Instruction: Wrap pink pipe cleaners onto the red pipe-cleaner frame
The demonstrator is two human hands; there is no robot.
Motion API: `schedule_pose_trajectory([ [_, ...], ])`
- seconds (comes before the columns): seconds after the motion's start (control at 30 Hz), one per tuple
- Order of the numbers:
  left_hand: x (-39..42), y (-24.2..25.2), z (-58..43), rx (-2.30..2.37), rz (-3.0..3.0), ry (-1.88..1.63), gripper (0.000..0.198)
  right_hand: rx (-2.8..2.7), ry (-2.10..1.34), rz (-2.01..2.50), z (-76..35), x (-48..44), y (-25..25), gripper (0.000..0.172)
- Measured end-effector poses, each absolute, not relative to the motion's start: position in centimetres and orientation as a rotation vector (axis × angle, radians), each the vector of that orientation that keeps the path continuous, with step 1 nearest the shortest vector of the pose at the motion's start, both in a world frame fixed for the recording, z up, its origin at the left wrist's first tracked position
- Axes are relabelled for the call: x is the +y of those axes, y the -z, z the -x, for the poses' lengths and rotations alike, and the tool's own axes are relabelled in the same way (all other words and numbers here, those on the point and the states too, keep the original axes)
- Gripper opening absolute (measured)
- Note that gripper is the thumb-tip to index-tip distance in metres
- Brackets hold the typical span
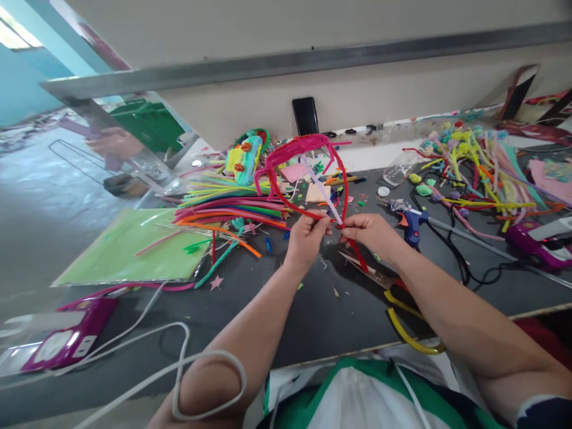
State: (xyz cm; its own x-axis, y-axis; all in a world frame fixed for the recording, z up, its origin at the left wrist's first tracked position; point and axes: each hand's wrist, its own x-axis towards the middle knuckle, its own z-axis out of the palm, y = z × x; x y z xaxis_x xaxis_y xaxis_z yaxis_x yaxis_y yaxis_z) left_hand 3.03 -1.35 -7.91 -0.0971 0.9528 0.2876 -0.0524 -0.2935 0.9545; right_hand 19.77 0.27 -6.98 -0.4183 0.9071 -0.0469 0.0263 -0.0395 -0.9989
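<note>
In the middle of the view, a looped pipe-cleaner frame (346, 173) stands up from my fingers. Its sides are fuzzy red, a bright pink band (299, 149) runs across its top, and a pale lilac pipe cleaner (322, 187) slants down inside it. My left hand (308, 238) pinches the red strand at the lower left. At the point where the strands meet, my right hand (370, 234) pinches from the right, and a red tail hangs below. Scissors with yellow and black handles (404, 304) lie under my right forearm, partly hidden by it.
Bundled coloured pipe cleaners (232, 208) and a green sheet pack (129, 244) lie left. To the right are a blue glue gun (413, 223), black cord and a pipe-cleaner pile (482, 167). A phone (305, 116) leans at the back. A white cable (183, 351) crosses my left arm.
</note>
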Motion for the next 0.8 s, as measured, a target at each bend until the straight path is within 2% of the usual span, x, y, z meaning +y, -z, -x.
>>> schedule_pose_trajectory([
  [0.27, -1.45, 8.01, -2.90, 1.089, -1.373, -1.504, 0.010, -1.503, -1.536, 1.086, -19.39, -0.28, 6.60, 0.005],
  [0.57, -1.07, 8.16, -2.86, 1.090, -1.383, -1.506, 0.010, -1.506, -1.505, 1.135, -19.12, -0.58, 6.53, 0.010],
  [0.8, -0.97, 8.47, -2.83, 1.066, -1.415, -1.488, 0.013, -1.504, -1.451, 1.184, -19.04, -0.60, 6.67, 0.005],
])
